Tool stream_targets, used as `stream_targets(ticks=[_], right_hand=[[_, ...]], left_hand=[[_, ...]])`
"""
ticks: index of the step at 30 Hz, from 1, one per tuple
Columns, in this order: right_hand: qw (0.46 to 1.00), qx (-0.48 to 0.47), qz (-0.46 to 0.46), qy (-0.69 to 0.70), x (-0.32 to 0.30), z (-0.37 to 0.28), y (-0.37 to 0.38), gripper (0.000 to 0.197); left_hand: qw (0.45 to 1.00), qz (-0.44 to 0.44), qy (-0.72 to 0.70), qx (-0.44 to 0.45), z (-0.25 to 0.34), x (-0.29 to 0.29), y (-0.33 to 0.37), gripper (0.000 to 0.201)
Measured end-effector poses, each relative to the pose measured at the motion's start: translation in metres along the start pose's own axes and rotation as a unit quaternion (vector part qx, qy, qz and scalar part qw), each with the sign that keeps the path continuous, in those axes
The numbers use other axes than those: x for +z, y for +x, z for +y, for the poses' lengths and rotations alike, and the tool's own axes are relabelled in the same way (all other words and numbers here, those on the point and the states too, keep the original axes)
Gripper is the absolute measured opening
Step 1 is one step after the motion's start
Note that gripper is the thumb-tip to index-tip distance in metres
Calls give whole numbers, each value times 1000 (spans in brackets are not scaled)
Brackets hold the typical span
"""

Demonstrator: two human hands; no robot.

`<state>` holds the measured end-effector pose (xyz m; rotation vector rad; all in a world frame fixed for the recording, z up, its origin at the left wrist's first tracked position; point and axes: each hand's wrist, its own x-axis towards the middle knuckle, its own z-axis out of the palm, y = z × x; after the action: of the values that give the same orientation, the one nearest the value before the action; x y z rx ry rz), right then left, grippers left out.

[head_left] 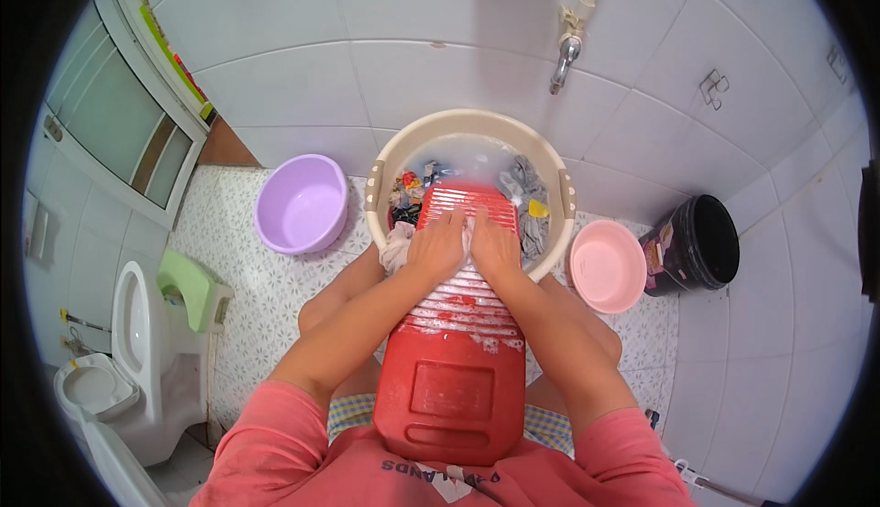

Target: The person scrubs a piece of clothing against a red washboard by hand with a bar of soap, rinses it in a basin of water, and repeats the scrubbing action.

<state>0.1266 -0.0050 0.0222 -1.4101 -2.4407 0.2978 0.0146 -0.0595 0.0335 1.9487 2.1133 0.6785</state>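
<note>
A red ribbed washboard (449, 397) leans from my lap into a large cream washtub (412, 136), with suds along its ridges. My left hand (434, 248) presses a pale wet cloth (397, 247) against the upper ridges, fingers closed on it. Beside it, my right hand (495, 247) bears down on the same cloth, part of which shows between the hands. Most of the cloth under both palms is hidden. Cloudy water and soaking clothes fill the tub, among them a grey garment (530, 181) and a yellow piece (538, 208).
Left of the tub sits a purple basin (302, 204); to the right are a pink basin (609, 267) and a black bucket (710, 241). A tap (566, 58) juts from the tiled wall. A green stool (194, 289) and a white toilet (147, 360) stand far left.
</note>
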Motion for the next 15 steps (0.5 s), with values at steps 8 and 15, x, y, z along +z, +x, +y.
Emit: stream_targets(ticks=[8,15], right_hand=[[983,-95,-119,98,-65,-15,-85,21],[999,-39,-21,-17,3,10,-21,19]], left_hand=[[973,-148,-110,136,15,-53,-62,18],[1000,14,-7,11,8,1,-12,21]])
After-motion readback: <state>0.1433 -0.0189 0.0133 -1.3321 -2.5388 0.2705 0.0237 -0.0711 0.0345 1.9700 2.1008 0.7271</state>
